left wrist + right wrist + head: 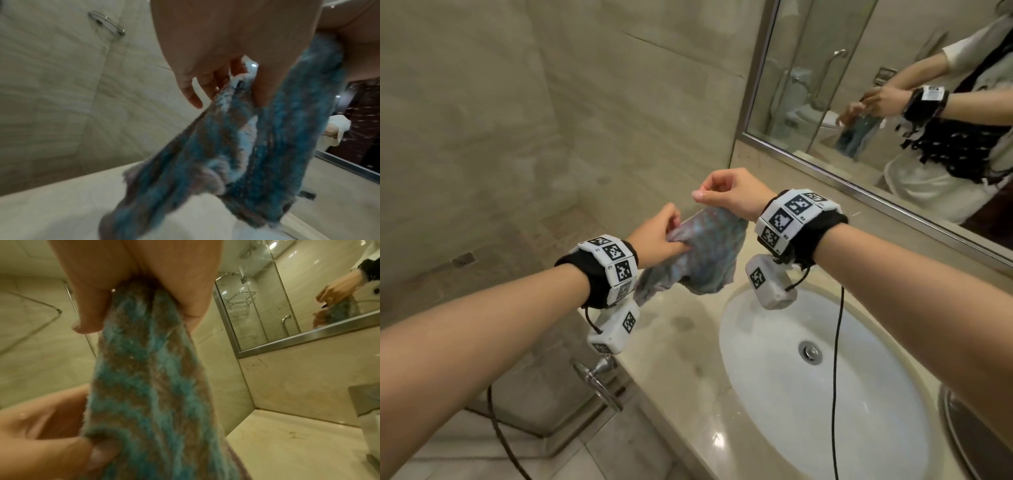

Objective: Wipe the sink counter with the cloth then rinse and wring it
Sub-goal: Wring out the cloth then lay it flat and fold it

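Note:
A blue and grey-brown patterned cloth hangs in the air above the beige counter, left of the white sink bowl. My right hand grips its top edge from above; in the right wrist view the cloth drops from between those curled fingers. My left hand pinches the cloth's left edge a little lower. The left wrist view shows the cloth bunched and hanging past my left fingers. The cloth does not touch the counter.
A mirror with a steel frame runs along the wall behind the counter. A chrome towel ring hangs on the counter's front left side. The sink's drain sits in the middle of the bowl. Tiled walls stand to the left.

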Tool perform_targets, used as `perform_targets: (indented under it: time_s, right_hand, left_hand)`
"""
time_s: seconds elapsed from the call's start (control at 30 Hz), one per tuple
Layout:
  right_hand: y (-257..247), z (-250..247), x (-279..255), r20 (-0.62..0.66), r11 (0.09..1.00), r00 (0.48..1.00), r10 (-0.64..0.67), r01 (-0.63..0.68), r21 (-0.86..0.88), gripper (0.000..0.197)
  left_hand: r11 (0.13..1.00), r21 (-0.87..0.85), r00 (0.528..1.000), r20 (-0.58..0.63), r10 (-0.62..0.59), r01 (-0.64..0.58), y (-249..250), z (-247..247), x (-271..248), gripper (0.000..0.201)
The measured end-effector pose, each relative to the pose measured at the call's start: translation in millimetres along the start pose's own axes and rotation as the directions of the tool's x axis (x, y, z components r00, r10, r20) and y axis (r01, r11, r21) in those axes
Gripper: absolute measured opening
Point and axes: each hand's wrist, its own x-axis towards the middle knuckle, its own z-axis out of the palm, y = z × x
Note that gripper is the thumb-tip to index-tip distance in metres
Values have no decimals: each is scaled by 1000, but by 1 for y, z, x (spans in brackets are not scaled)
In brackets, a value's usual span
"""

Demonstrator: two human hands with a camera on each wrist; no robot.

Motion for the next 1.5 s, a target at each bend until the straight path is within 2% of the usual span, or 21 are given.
perform_targets:
  time_s: [0.07,0.13,0.2,0.27,0.3,0.33,0.43,0.5,0.57,0.7,0.73,0.8,0.87,0.93,1.03,1.1,1.17,1.27,1.33,1.43,1.5]
  right_hand:
    - [4,-7,-2,-5,998,1000,29,-29,-58,23]
    - [8,-11,-4,27,990,998,54,-50,-133,20]
    - [8,-12,-7,84,968,994,69,-47,-246,16]
    - [9,-12,-8,116,934,991,73,-27,-356,24]
    - [9,-13,-7,119,923,989,82,-30,-384,28]
    - [10,-14,-6,113,917,989,90,-38,-398,30]
    - [15,-19,-2,48,906,994,94,-65,-418,32]
    - [21,-22,0,-2,904,997,72,-66,-422,29]
    - [27,-24,0,-47,898,997,54,-69,-435,27]
    - [32,-32,-3,-220,909,976,7,-98,-406,26]
    - [33,-33,-4,-253,915,967,-15,-89,-393,25]
    - [38,-30,-5,-237,895,971,-21,-87,-437,26]
    - [48,-22,-7,-102,833,991,88,-129,-538,26]
    - [57,-16,-10,-50,806,982,180,-176,-565,25]
    - [62,-15,-13,-224,867,965,136,-226,-444,25]
    - [63,-16,-14,-290,890,951,103,-218,-399,24]
    - [65,-14,-14,-251,886,959,134,-230,-403,25]
    - [68,-14,-14,-257,888,955,151,-245,-389,24]
    - [68,-13,-15,-251,888,955,159,-250,-387,24]
    - [66,-11,-14,-260,899,954,151,-242,-366,24]
    - [65,-9,-12,-285,905,948,143,-242,-350,23]
  left_hand:
    - [999,16,999,0,-32,32,-5,-7,0,35]
    - [990,136,996,82,-44,32,-8,-15,1,31]
    - [921,390,976,198,-88,4,-7,-23,1,22]
    - [824,566,952,264,-153,-24,-7,-29,3,30]
    - [794,607,951,260,-168,-26,-9,-31,4,33]
    - [788,615,959,233,-162,-16,-11,-32,6,32]
    - [859,505,987,76,-140,83,-15,-32,8,21]
    - [868,490,995,19,-98,76,-17,-32,9,16]
    - [854,519,999,-29,-33,44,-19,-31,8,21]
    - [856,511,962,-263,69,78,-20,-39,8,22]
    - [858,507,958,-278,75,81,-19,-41,10,22]
    - [848,523,980,-198,23,86,-20,-45,12,19]
    - [825,556,995,-67,-76,101,-21,-46,14,16]
    - [835,539,994,-84,-73,107,-24,-48,16,17]
    - [884,459,981,-192,3,87,-22,-49,18,16]
    - [888,455,990,-144,-6,71,-18,-47,19,15]
    - [887,458,994,-109,-12,60,-16,-45,18,23]
    - [891,452,982,-185,39,50,-16,-48,18,17]
    - [885,463,989,-147,13,57,-17,-47,17,17]
    - [894,431,977,-209,-34,124,-20,-47,18,19]
    - [895,427,984,-168,-61,128,-20,-47,18,23]
